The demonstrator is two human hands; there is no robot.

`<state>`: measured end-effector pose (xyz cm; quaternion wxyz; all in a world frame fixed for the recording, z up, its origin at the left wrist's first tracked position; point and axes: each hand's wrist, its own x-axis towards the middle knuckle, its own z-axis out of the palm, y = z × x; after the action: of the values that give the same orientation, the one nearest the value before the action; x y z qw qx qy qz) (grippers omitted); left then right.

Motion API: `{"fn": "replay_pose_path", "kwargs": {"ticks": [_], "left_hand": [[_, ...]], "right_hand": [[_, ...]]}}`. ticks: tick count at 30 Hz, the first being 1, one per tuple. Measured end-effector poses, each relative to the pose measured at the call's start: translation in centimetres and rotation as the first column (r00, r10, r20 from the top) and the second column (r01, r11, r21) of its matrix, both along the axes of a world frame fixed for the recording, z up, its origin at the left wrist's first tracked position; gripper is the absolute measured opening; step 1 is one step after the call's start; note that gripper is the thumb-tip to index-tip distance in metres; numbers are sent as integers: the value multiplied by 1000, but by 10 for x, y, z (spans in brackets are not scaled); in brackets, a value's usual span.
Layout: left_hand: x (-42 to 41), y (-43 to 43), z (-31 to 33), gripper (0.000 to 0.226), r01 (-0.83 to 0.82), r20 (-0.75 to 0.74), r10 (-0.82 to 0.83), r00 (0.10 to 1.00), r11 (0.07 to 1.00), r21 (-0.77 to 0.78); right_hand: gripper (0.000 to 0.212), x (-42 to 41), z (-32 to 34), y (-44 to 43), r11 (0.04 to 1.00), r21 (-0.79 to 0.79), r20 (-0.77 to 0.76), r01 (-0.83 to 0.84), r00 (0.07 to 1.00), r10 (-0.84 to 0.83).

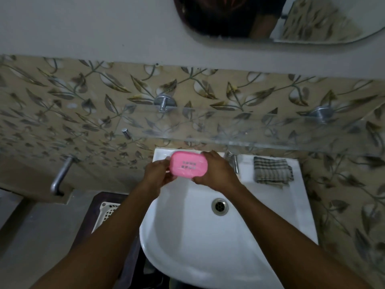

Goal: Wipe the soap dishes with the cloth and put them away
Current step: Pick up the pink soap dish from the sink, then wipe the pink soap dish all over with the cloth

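Observation:
A pink soap dish [188, 164] with drain slots in its face is held up over the back of the white sink [270, 215]. My left hand [158, 174] grips its left end and my right hand [214, 172] grips its right end. A folded grey checked cloth [271, 169] lies on the sink's back right ledge, apart from both hands.
A chrome tap [235, 162] stands between the dish and the cloth. A glass shelf [250, 132] on metal pegs spans the tiled wall above the sink. A white plastic basket [106, 213] sits low to the left. A wall pipe [61, 176] juts out at left. A mirror [270, 19] hangs above.

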<state>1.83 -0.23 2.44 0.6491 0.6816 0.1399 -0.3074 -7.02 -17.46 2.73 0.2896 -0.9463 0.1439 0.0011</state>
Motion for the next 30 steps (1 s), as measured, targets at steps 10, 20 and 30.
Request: {"fn": "replay_pose_path", "kwargs": {"ticks": [10, 20, 30], "left_hand": [[-65, 13, -17, 19, 108, -119, -128, 985, 981, -163], [-104, -22, -19, 27, 151, -153, -185, 971, 966, -208], [-104, -41, -4, 20, 96, -109, -126, 986, 964, -246]], "right_hand": [[64, -87, -15, 6, 996, 58, 1, 68, 998, -68], [83, -157, -9, -36, 939, 255, 126, 230, 955, -268], [51, -154, -60, -145, 911, -205, 70, 356, 934, -349]]}}
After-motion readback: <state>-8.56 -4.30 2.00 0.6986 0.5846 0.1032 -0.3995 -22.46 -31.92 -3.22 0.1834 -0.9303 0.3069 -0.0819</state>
